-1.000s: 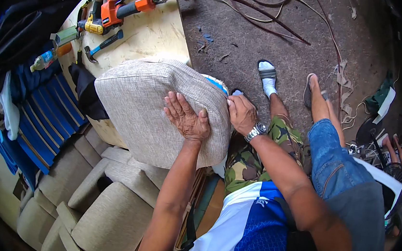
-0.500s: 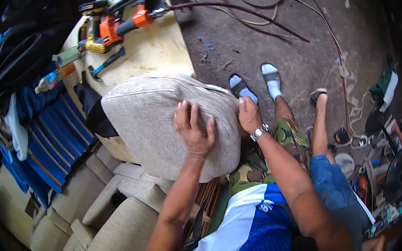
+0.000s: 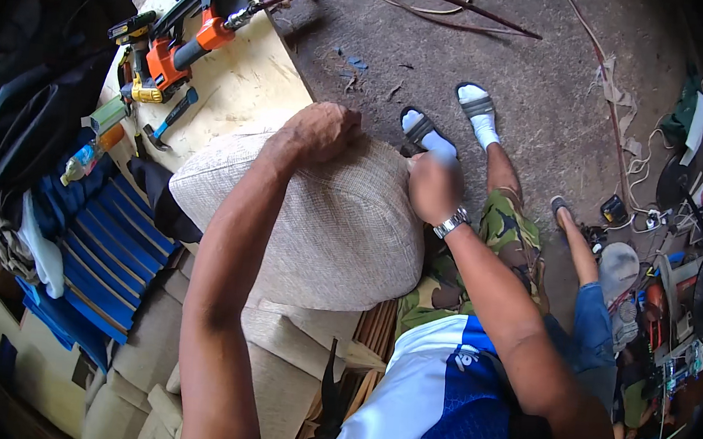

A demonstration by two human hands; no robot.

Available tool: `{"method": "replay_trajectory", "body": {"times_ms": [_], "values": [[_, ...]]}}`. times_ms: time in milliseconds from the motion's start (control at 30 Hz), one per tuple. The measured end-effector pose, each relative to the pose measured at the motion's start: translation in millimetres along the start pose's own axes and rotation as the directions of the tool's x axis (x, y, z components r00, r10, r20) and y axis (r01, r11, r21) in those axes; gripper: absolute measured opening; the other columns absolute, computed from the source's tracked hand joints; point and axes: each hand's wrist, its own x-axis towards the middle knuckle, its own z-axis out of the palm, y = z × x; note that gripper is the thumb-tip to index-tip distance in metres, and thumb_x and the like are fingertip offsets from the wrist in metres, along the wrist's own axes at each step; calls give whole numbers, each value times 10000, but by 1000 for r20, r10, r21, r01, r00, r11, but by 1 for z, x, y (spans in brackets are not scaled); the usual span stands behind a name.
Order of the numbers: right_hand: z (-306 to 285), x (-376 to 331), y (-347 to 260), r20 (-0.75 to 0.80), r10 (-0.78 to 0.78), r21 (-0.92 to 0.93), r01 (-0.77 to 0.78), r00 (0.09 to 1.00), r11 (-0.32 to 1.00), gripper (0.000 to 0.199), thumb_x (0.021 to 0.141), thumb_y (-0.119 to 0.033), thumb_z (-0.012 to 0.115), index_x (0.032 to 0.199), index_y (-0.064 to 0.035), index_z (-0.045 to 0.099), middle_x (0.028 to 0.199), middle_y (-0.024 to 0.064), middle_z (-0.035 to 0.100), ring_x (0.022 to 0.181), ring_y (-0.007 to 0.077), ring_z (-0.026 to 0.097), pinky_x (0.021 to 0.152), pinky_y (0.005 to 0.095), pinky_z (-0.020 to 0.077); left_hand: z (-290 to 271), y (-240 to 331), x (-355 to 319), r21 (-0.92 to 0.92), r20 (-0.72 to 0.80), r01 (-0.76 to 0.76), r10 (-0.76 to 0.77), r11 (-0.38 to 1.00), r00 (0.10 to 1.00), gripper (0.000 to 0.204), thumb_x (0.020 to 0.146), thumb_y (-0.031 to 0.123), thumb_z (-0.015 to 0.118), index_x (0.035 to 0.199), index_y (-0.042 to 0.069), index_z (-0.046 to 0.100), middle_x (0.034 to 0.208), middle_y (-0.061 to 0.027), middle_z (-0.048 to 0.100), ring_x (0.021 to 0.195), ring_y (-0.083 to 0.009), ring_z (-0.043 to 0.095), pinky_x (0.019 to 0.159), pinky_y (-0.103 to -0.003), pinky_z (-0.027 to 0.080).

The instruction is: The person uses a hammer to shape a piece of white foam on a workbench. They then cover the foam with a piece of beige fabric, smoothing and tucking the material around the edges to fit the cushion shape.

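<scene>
A light grey woven seat cushion (image 3: 316, 233) stands tilted in front of me, partly over the wooden table. My left hand (image 3: 319, 134) is closed over its far top edge, fingers curled down the far side and partly hidden. At the cushion's right corner, my right hand (image 3: 434, 189) is closed on the fabric edge. A blur covers that hand's upper part, so its fingertips are unclear. A metal-banded watch (image 3: 453, 222) sits on the right wrist.
On the pale wooden table (image 3: 247, 74) lie an orange nail gun (image 3: 163, 62) with a hose, a yellow cordless tool (image 3: 145, 93) and a hammer (image 3: 171, 120). Beige sofa seats (image 3: 269, 372) stand at lower left, beside blue slatted webbing (image 3: 117, 239). Another person's leg (image 3: 582, 254) shows at right.
My left hand has gone from lying on the cushion's face to gripping its far edge. The right hand stays at the right corner. The other person's leg has shifted.
</scene>
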Motion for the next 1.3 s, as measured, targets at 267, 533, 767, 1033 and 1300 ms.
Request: {"method": "replay_trajectory", "body": {"times_ms": [267,533,767,1033,1300], "values": [[12,7,26,44,60,118,-64,997,991,212,983,-215,567,998,-5,590,864,168,644,796,270,623,726,394,481,25,-11,32,60,68,87,-91,994,993,362,928,338,591,1012,-7,659,1007,-245,691,1003,-404,660,861,-476,521],[19,23,-27,-114,204,-24,-208,972,978,346,1002,-344,493,920,-21,587,893,258,651,856,464,623,724,531,478,20,45,52,-29,39,189,-188,982,981,448,967,447,555,1006,15,668,974,-233,694,984,-400,665,843,-475,515],[38,59,1,-139,315,-99,-330,939,939,406,1000,-344,429,916,-7,639,887,281,671,840,474,647,749,545,499,27,44,71,-2,31,363,-363,932,931,360,964,360,540,1171,69,589,1120,-227,675,1086,-406,634,914,-503,488],[52,91,44,4,334,-3,-334,943,943,319,961,-251,465,971,-2,663,982,305,661,945,470,644,796,532,513,35,26,99,-31,-12,347,-347,937,938,361,938,371,586,1132,68,608,1117,-224,675,1083,-406,635,889,-495,508],[56,92,65,122,246,-82,-238,961,968,355,966,-321,493,985,-18,677,984,285,673,973,469,643,828,529,510,61,-5,103,73,40,134,-137,988,990,377,937,381,581,1121,59,644,1048,-223,687,1033,-412,643,875,-506,510]]}}
